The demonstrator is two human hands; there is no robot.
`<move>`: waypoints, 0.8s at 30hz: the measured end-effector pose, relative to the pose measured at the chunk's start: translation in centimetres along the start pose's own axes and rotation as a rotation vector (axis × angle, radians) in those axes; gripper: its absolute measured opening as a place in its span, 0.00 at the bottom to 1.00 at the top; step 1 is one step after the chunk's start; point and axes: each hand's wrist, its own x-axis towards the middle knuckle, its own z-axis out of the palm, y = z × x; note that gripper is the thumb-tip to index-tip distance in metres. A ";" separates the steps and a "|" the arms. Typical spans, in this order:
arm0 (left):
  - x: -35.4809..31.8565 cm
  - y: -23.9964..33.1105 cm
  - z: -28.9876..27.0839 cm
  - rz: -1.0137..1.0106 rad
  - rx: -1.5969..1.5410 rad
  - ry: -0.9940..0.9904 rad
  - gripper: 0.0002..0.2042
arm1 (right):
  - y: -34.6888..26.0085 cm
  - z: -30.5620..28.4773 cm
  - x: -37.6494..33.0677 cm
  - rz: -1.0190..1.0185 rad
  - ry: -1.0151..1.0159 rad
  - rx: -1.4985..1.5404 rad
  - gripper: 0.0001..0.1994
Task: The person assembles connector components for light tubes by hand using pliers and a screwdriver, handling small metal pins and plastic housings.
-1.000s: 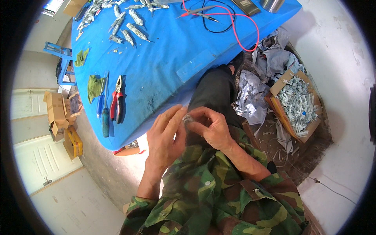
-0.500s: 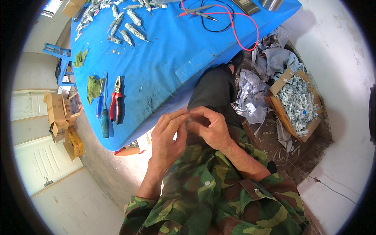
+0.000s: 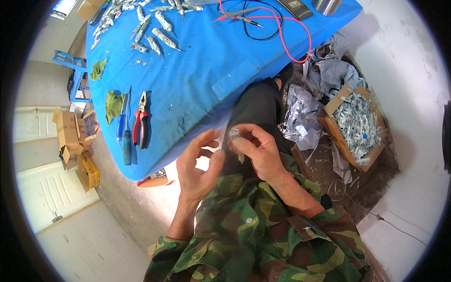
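Note:
My right hand pinches a small greyish-white piece between thumb and fingers above my lap; its lower end pokes out below the thumb, and the rest is mostly hidden. To its left, my left hand is open, thumb and fingers spread, touching nothing. On the blue-covered table ahead, several slim grey-white pieces with thin tips lie scattered. Red-handled pliers rest nearer me, beside a teal-handled screwdriver and a blue-handled screwdriver.
Green cloth scraps lie left of the tools. Red and black test leads curl at the far edge by a metal cylinder. At right, a cardboard box holds many pale parts, near grey plastic bags. Cartons stand at left.
My hands were together at the fingertips; now they are apart. The left has opened and moved slightly left, and the pale piece shows in my right hand.

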 end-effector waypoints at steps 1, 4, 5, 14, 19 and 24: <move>-0.2 -0.2 0.1 0.037 0.072 -0.040 0.21 | -0.1 0.1 0.0 -0.014 0.004 0.061 0.12; -0.9 -0.5 1.0 0.173 0.263 -0.092 0.25 | 0.0 0.4 0.2 -0.029 0.045 0.181 0.11; -1.1 -0.4 1.4 0.169 0.310 -0.086 0.25 | 0.1 0.3 0.3 -0.030 0.065 0.211 0.11; -1.1 -1.3 1.7 0.182 0.439 -0.024 0.16 | -0.1 0.2 0.3 -0.060 0.084 0.173 0.13; -0.7 -1.2 0.4 0.233 0.540 -0.030 0.14 | -0.7 0.1 0.3 -0.027 0.030 -0.078 0.11; -0.4 -1.0 -0.3 0.210 0.588 -0.114 0.14 | -1.0 0.1 0.2 -0.030 0.005 -0.176 0.09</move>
